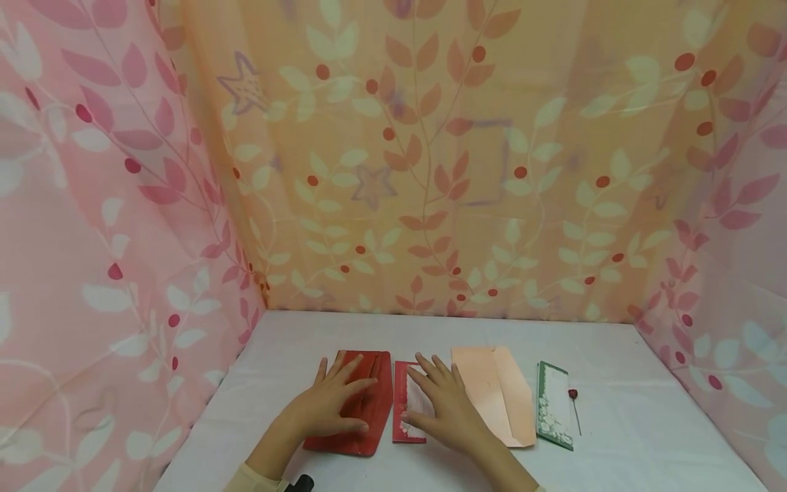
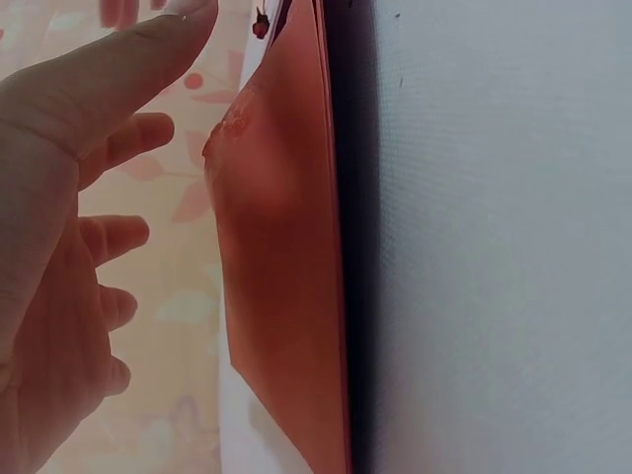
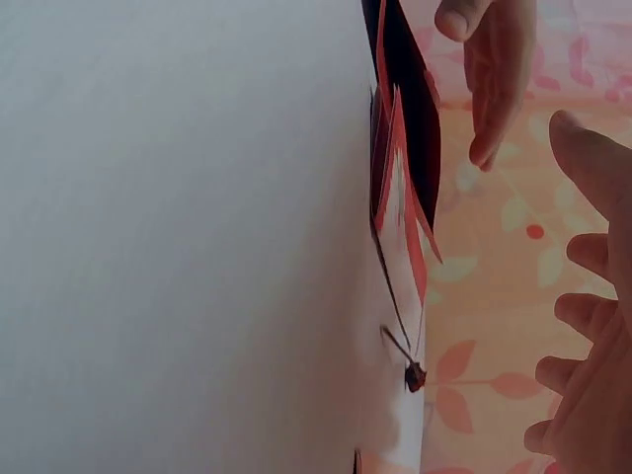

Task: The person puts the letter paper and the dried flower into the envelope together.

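Observation:
My left hand [image 1: 332,403] is held with spread fingers above a red envelope [image 1: 382,417]. In the left wrist view a gap shows between that hand [image 2: 59,237] and the envelope [image 2: 281,227], whose flap bulges upward. My right hand [image 1: 445,410], fingers also spread, hovers over a red-bordered floral card [image 1: 401,383] and hides its right part. The right wrist view shows this hand [image 3: 602,306] apart from everything, with a small dark red flower on a thin stem [image 3: 415,376] lying beside the card. Neither hand holds anything.
A peach envelope [image 1: 482,389] lies right of the right hand. Beyond it are a green-bordered floral card [image 1: 555,403] and a red rose on a thin stem [image 1: 573,394]. A white cloth [image 1: 295,331] covers the table; patterned curtains [image 1: 430,171] enclose it. A black object [image 1: 302,484] shows near the left wrist.

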`<move>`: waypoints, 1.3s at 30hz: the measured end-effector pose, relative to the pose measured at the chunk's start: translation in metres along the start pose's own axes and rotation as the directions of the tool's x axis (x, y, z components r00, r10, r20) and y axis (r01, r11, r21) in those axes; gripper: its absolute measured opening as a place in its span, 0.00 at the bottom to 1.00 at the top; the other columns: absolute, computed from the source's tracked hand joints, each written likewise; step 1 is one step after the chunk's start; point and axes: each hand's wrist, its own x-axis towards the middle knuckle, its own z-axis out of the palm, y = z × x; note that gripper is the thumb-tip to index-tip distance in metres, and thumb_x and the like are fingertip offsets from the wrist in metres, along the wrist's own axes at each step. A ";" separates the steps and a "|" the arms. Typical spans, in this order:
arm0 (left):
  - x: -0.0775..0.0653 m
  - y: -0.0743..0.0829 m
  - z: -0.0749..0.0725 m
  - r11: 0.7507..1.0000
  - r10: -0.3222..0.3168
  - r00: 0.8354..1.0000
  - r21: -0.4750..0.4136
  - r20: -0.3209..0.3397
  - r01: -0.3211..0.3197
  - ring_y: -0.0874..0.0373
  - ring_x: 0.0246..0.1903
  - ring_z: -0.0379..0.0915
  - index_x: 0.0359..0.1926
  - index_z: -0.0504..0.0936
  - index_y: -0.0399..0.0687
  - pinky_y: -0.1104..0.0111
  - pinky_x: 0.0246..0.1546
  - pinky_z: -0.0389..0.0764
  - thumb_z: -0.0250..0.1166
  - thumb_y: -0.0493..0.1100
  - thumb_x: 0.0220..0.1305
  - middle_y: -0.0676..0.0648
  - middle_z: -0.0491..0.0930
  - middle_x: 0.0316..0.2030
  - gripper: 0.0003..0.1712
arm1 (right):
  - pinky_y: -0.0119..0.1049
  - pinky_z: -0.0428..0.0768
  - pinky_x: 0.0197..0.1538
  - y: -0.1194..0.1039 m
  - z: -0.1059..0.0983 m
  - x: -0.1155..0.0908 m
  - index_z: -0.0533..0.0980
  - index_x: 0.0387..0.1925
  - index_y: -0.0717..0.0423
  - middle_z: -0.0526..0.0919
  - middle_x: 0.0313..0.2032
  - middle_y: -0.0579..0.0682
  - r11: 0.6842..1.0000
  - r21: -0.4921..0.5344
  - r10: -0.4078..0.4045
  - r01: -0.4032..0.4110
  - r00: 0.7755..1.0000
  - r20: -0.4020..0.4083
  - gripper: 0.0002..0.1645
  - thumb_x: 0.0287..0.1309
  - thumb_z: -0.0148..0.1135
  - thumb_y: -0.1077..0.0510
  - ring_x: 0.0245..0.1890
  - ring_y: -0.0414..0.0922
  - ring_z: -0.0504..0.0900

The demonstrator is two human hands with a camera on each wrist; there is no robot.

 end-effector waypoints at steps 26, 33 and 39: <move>0.003 -0.011 0.015 0.992 -0.056 0.996 -0.104 0.076 0.064 0.30 0.77 0.45 0.73 0.70 0.62 0.29 0.65 0.60 0.63 0.80 0.54 0.41 0.53 0.79 0.51 | 0.64 0.59 0.74 -0.017 0.053 0.035 0.76 0.66 0.50 0.73 0.71 0.47 0.996 0.079 0.037 -0.049 0.987 0.155 0.39 0.57 0.73 0.39 0.73 0.55 0.66; 0.003 -0.010 0.015 0.992 -0.074 0.994 -0.100 0.084 0.082 0.29 0.76 0.48 0.72 0.70 0.63 0.31 0.65 0.63 0.63 0.81 0.53 0.41 0.54 0.79 0.51 | 0.63 0.60 0.74 -0.022 0.062 0.037 0.79 0.64 0.52 0.76 0.68 0.49 1.000 0.017 -0.009 0.006 0.984 0.179 0.37 0.56 0.74 0.40 0.72 0.53 0.68; 0.001 -0.009 0.013 0.992 -0.100 0.991 -0.070 0.093 0.106 0.29 0.75 0.50 0.70 0.71 0.65 0.30 0.63 0.64 0.64 0.81 0.52 0.40 0.56 0.78 0.49 | 0.63 0.57 0.75 -0.025 0.064 0.038 0.79 0.63 0.52 0.76 0.68 0.51 1.000 0.004 -0.020 0.020 0.977 0.210 0.37 0.56 0.74 0.40 0.72 0.53 0.68</move>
